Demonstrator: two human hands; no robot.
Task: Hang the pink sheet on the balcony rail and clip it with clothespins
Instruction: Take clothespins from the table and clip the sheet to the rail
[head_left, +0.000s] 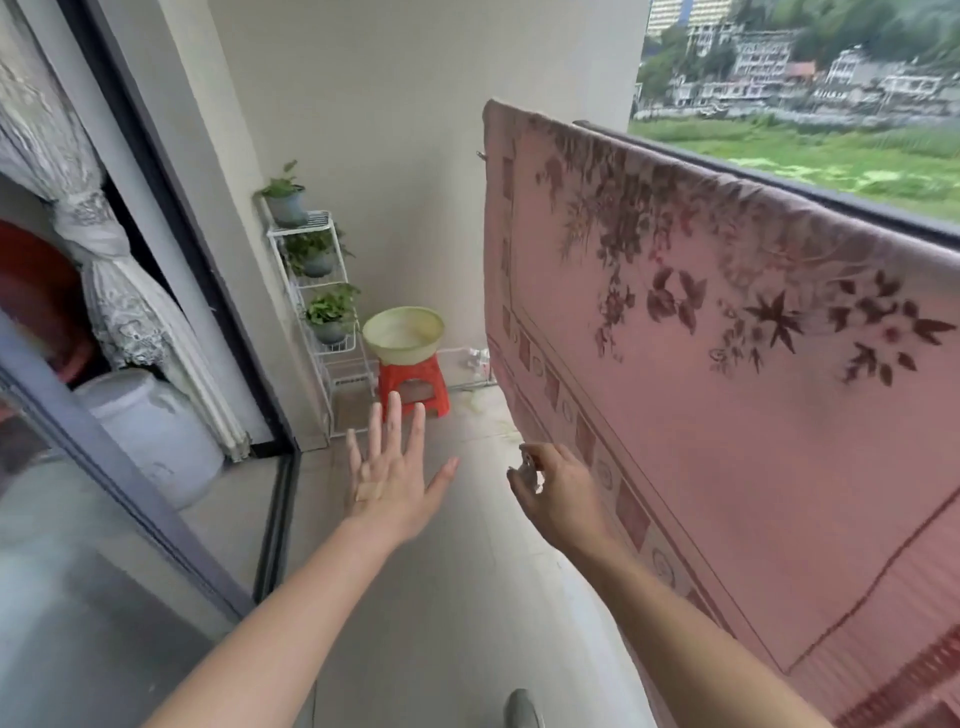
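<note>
Beside pink sheet (701, 389): right hand (558, 491) pinching small clothespin (527, 467); left hand (395, 475) outstretched, fingers spread.

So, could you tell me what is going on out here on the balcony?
A person is hanging laundry. The pink sheet is already draped over the balcony rail. The right hand pinches a small pale object, probably a clothespin, beside the sheet's lower edge. The left hand is open and empty, fingers spread. No clip is visible on the rail yet.

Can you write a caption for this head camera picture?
Pink sheet draped over balcony rail; right hand holds a small clip.
</note>
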